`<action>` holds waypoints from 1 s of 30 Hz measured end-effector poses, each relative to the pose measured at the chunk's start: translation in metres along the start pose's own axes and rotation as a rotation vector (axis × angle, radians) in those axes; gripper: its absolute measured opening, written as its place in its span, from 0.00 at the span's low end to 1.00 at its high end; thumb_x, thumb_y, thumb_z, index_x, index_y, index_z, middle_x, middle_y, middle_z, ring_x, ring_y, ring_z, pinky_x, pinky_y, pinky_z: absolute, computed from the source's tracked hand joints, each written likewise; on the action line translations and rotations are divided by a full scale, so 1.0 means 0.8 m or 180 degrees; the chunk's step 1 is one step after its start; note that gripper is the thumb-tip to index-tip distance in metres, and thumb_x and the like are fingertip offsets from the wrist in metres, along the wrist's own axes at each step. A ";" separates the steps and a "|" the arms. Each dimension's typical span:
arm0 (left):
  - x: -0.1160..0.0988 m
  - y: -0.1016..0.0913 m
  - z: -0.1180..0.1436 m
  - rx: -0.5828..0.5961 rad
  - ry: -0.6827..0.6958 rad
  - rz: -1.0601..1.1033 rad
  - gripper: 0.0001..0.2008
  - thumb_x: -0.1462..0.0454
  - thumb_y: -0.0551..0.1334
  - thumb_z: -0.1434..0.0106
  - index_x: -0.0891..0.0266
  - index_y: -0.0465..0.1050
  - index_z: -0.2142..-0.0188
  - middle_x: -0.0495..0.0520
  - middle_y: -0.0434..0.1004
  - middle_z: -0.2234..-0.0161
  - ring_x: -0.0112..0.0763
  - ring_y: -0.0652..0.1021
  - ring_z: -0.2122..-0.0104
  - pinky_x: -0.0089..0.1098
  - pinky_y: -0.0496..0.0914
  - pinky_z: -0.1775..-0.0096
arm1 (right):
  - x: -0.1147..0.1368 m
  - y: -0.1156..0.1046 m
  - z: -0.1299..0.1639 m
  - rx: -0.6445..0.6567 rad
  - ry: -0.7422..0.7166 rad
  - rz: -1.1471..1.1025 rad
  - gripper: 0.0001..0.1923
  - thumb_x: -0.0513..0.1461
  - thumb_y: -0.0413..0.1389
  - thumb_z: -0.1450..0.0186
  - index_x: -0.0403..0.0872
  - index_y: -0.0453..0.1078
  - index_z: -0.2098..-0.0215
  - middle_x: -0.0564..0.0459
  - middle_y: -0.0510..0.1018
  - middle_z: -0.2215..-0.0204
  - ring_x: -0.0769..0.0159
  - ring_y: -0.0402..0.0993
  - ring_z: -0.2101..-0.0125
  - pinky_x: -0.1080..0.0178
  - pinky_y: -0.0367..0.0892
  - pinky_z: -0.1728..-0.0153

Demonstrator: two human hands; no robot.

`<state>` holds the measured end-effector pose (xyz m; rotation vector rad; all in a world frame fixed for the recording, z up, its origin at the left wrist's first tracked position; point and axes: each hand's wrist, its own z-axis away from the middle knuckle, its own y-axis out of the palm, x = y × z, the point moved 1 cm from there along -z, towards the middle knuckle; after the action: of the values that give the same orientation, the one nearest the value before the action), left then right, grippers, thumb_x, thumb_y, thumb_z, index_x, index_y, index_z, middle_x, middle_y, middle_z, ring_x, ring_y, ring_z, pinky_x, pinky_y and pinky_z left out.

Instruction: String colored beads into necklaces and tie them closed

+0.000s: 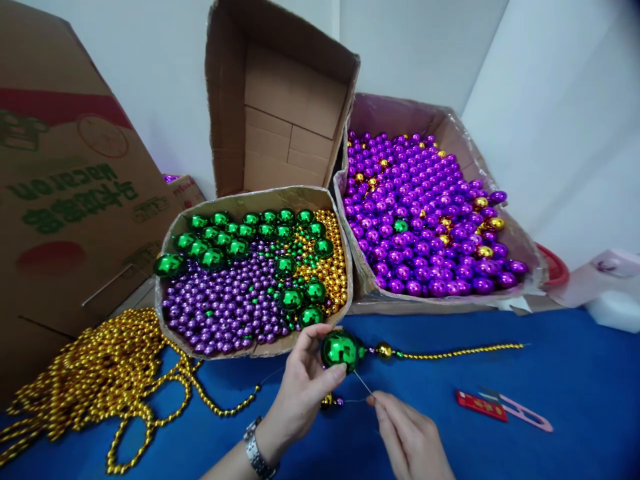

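White walls behind, blue table (575, 373) in front w/ cartons at the back. Big brown carton (65, 200) far left carries green print, upside down, not readable. An open carton (280, 100) stands behind, a lined box (500, 193) to the right is full of purple balls, a nearer box (250, 200) holds green, purple & gold beads. Gold bead pile (100, 380) lies at left. Step in hand looks like threading: left hand (300, 393) is closed on the large green ball (341, 349), just past the near box's front edge, w/ a gold bead strand (460, 351) trailing right. Right hand (410, 437) pinches a needle (364, 384) angled at the ball. Next move prob calls for aiming the tip into the ball's hole. Red-pink snips (503, 410) lie nearby.
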<state>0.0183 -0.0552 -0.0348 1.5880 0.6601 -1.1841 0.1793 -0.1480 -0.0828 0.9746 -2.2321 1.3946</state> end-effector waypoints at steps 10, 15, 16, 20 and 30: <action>-0.001 -0.003 0.002 -0.0088 -0.0071 0.0045 0.23 0.67 0.69 0.48 0.55 0.66 0.54 0.56 0.68 0.50 0.38 0.72 0.56 0.33 0.68 0.57 | -0.002 0.000 0.002 0.0093 -0.0018 -0.0018 0.11 0.35 0.43 0.31 0.46 0.68 0.58 0.50 0.79 0.71 0.65 0.79 0.68 0.69 0.73 0.65; 0.004 0.003 0.008 0.0024 -0.0095 -0.0115 0.23 0.67 0.68 0.48 0.55 0.66 0.53 0.57 0.67 0.49 0.38 0.71 0.56 0.34 0.69 0.58 | 0.002 0.003 -0.002 0.0044 0.0002 -0.0006 0.12 0.35 0.43 0.31 0.46 0.67 0.58 0.50 0.78 0.72 0.65 0.78 0.70 0.69 0.73 0.66; 0.005 0.004 0.010 0.0080 -0.0109 -0.0158 0.23 0.67 0.68 0.47 0.55 0.65 0.52 0.58 0.67 0.49 0.39 0.72 0.56 0.34 0.69 0.58 | 0.003 0.004 -0.002 0.0024 0.0000 -0.0014 0.12 0.35 0.43 0.31 0.46 0.67 0.58 0.50 0.78 0.72 0.65 0.78 0.71 0.68 0.73 0.67; -0.006 -0.007 0.014 0.0491 -0.0042 -0.0654 0.26 0.65 0.66 0.45 0.54 0.63 0.47 0.60 0.65 0.46 0.45 0.71 0.52 0.38 0.70 0.58 | 0.001 0.002 0.001 0.0095 0.0105 -0.0167 0.10 0.34 0.43 0.31 0.47 0.66 0.60 0.50 0.76 0.73 0.65 0.76 0.74 0.68 0.71 0.70; -0.054 -0.118 -0.038 0.0275 0.1195 -0.6282 0.11 0.71 0.53 0.37 0.60 0.72 0.64 0.59 0.75 0.63 0.42 0.69 0.65 0.37 0.64 0.68 | -0.003 0.006 0.004 -0.0028 0.0232 -0.0326 0.09 0.35 0.43 0.31 0.48 0.65 0.63 0.53 0.72 0.76 0.67 0.72 0.76 0.68 0.67 0.73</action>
<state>-0.0666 0.0115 -0.0319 0.8029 2.7312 -2.1244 0.1783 -0.1487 -0.0890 1.0040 -2.1036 1.3528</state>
